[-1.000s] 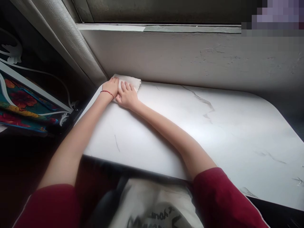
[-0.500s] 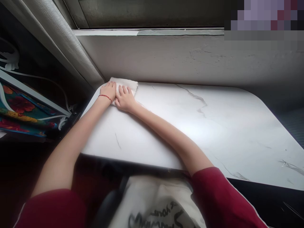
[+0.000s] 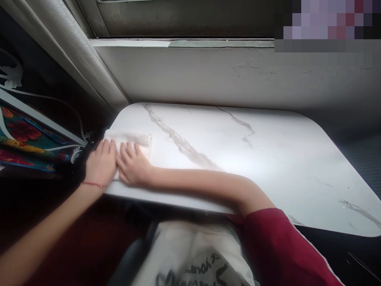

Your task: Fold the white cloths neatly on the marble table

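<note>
A folded white cloth lies on the white marble-patterned table, at its near left corner. My left hand and my right hand lie side by side on the cloth, palms down. The fingers of both are stretched flat and press it against the tabletop. A thin red string circles my left wrist. Both arms wear dark red short sleeves.
A grey wall with a window ledge runs along the table's far edge. A pale curtain hangs at the far left corner. Bright floral fabric with white cords lies left of the table. The table's right end is rounded.
Both hands have slid the cloth from the far left corner by the wall back along the left edge to the near corner. A grey vein in the marble now shows.
</note>
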Tool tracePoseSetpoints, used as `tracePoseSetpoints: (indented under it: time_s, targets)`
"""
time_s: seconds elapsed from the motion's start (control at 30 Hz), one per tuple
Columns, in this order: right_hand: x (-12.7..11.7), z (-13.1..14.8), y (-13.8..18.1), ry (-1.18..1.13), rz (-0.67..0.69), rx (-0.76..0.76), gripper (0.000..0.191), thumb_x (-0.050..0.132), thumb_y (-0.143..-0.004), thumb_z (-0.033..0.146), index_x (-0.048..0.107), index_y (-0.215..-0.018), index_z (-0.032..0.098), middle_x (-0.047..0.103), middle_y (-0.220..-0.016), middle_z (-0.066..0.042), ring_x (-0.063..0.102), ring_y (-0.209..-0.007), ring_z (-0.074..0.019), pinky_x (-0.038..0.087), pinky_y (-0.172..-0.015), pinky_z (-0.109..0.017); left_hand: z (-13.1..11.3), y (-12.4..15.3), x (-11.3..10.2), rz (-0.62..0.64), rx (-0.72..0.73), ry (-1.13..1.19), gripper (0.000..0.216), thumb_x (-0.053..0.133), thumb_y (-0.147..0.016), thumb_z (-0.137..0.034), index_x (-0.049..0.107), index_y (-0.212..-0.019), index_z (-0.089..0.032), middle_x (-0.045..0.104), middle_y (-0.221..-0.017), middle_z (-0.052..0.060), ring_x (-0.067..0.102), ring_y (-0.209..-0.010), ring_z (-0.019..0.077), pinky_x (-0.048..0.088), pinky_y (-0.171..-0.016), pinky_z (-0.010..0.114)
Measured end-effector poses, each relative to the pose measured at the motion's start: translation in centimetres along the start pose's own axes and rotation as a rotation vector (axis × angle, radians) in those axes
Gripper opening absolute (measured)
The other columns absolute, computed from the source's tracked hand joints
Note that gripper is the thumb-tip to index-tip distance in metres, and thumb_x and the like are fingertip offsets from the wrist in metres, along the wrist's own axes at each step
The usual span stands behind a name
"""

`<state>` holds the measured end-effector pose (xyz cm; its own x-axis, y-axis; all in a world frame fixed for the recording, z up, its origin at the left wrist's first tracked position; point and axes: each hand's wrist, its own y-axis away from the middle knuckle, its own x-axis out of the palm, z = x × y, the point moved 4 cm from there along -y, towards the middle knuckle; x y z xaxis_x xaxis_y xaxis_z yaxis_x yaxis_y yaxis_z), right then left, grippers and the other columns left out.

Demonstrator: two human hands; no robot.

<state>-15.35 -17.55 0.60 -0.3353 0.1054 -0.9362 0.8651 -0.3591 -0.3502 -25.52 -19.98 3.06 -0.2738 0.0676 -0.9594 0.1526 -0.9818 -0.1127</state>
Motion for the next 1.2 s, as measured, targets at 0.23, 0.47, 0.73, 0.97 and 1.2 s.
tracePoseSetpoints:
  time_s: [0.23, 0.47, 0.73, 0.97, 1.2]
  targets:
    - [-0.2, 1.1, 1.5, 0.055, -0.056, -0.063, 0.066, 0.037, -0.100, 0.041, 0.051, -0.140, -0.009, 0.048, -0.148, -0.034, 0.049, -0.134, -0.0471, 0.038, -0.109, -0.062, -1.4, 1.5, -0.8, 0.023, -0.011, -0.043, 0.064, 0.008, -0.099, -0.021, 0.046, -0.145, 0.004, 0.051, -0.145, 0.035, 0.051, -0.136, 0.0442, 0.054, -0.092, 0.053]
    - [0.6, -5.0, -0.9, -0.021, -0.019, 0.066, 0.068, 0.043, -0.098, 0.036, 0.045, -0.143, -0.014, 0.039, -0.152, -0.038, 0.041, -0.138, -0.0487, 0.028, -0.115, -0.064, -3.6, -6.5, -0.2, -0.009, -0.056, -0.104, 0.056, 0.016, -0.098, -0.014, 0.052, -0.137, 0.005, 0.061, -0.133, 0.034, 0.061, -0.121, 0.0384, 0.053, -0.090, 0.044]
    - [0.6, -17.7, -1.0, 0.017, 0.012, 0.215, 0.057, 0.037, -0.099, 0.030, 0.052, -0.143, -0.003, 0.037, -0.158, -0.029, 0.037, -0.144, -0.0405, 0.024, -0.119, -0.056, -11.3, -18.5, -1.6, 0.098, -0.087, -0.009, 0.051, 0.021, -0.099, -0.007, 0.054, -0.134, 0.006, 0.059, -0.135, 0.033, 0.058, -0.129, 0.0325, 0.043, -0.102, 0.039]
    - [0.1, -22.7, 0.3, 0.050, -0.008, 0.268, 0.057, 0.039, -0.098, 0.028, 0.051, -0.145, -0.001, 0.041, -0.157, -0.025, 0.038, -0.144, -0.0363, 0.025, -0.119, -0.051, -15.5, -21.9, -2.5, 0.097, -0.037, -0.025, 0.045, 0.028, -0.099, -0.007, 0.055, -0.135, 0.003, 0.058, -0.136, 0.030, 0.057, -0.128, 0.0306, 0.041, -0.100, 0.036]
    - [-0.2, -22.3, 0.3, 0.071, -0.051, 0.290, 0.052, 0.036, -0.099, 0.026, 0.057, -0.140, 0.002, 0.044, -0.155, -0.023, 0.040, -0.140, -0.0340, 0.026, -0.118, -0.049, -15.0, -21.8, -2.6, 0.072, 0.038, -0.060, 0.047, 0.026, -0.099, -0.008, 0.052, -0.136, 0.003, 0.056, -0.139, 0.032, 0.054, -0.131, 0.0335, 0.040, -0.100, 0.039]
